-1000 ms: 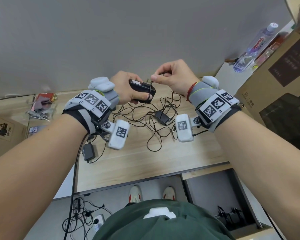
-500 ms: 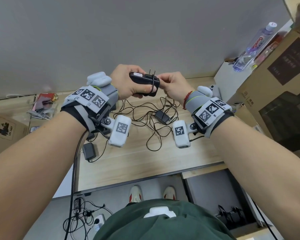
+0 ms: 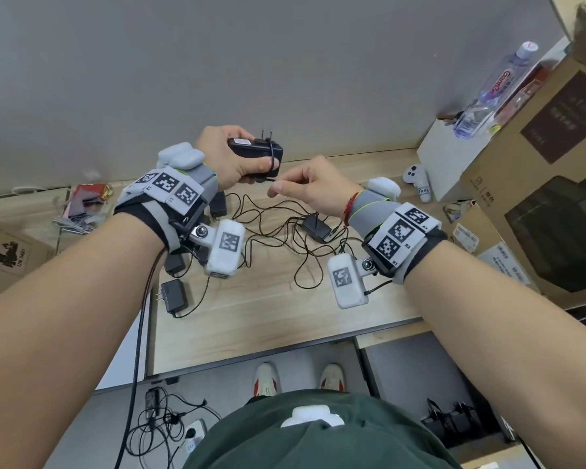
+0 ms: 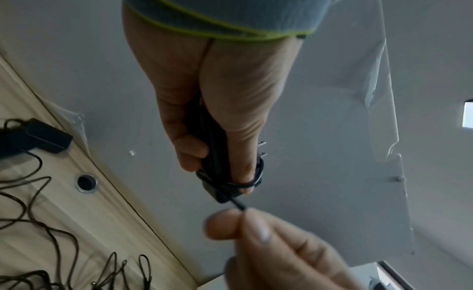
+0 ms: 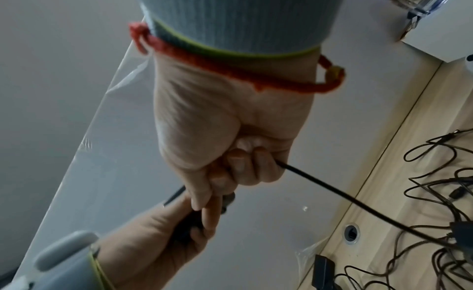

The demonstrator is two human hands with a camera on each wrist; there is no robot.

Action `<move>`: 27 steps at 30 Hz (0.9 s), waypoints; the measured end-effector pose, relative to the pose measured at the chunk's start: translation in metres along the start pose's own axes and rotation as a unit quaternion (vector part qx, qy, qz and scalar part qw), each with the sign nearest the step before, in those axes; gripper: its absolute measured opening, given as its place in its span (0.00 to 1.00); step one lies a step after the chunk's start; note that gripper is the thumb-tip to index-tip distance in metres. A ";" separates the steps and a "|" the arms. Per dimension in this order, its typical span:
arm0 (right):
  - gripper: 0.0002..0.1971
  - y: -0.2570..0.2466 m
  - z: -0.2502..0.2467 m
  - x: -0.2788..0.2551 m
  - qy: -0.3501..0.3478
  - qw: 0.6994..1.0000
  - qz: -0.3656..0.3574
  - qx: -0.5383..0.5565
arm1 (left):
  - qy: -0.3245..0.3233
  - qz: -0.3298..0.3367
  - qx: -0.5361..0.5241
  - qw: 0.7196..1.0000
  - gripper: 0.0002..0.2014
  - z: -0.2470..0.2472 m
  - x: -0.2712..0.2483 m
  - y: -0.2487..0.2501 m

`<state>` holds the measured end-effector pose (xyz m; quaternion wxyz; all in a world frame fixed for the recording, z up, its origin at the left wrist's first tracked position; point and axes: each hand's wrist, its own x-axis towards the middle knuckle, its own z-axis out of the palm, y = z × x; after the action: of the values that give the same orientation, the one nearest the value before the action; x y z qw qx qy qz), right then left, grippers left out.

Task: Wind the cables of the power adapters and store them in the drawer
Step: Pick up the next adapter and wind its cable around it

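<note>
Black adapter [image 3: 255, 151] gripped in left hand [image 3: 232, 157], raised above desk's far edge [image 3: 369, 157]; right hand [image 3: 313, 186] pinches its cable [image 3: 268, 179]. Left wrist: turns [image 4: 252, 180] sit near prongs, crossing thumb. Right wrist: cable [image 5: 332, 191] trails slack. Keep tension, lay wraps side by side.

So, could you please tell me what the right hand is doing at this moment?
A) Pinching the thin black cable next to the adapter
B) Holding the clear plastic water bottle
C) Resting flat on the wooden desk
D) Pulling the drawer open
A: the right hand pinches the thin black cable between thumb and fingertips, just beside the black rectangular power adapter that the left hand grips, with cable turns already around it.
</note>
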<state>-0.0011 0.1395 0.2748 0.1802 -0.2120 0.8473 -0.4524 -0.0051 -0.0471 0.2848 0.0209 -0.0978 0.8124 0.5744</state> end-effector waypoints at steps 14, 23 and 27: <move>0.07 0.001 -0.026 0.022 0.116 0.991 -0.038 0.057 | -0.098 0.023 0.125 0.987 0.16 0.000 -0.006 -0.001; 0.10 0.020 -0.024 0.029 0.131 0.987 -0.025 0.089 | -0.148 0.052 0.101 0.982 0.17 0.006 -0.009 0.008; 0.17 0.030 -0.012 0.030 0.129 0.987 0.012 0.098 | -0.143 0.055 0.060 0.986 0.14 0.011 -0.008 0.009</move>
<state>-0.0377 0.1469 0.2524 0.0945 -0.1228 0.8173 -0.5549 0.0005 -0.0331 0.2910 0.1114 0.0318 0.8383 0.5328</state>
